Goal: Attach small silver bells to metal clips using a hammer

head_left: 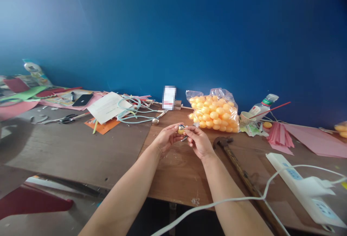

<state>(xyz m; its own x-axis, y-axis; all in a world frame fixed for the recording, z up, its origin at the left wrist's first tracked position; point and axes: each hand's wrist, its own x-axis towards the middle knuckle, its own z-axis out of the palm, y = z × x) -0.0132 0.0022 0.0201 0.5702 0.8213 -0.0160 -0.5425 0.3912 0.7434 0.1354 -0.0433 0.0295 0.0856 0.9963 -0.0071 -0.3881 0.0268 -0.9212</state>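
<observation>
My left hand and my right hand meet above the brown table, fingers pinched together around a small orange ball with a shiny silver piece on it. Both hands touch the ball. A thin metal part shows under my right fingers; I cannot make out what it is. Just behind the hands lies a clear plastic bag of several orange balls.
A hammer lies right of my right hand. A white power strip with a plug and white cable sits at the right. Light blue cords, white paper, scissors, a phone and pink paper are spread about. A plastic bottle lies near the blue wall.
</observation>
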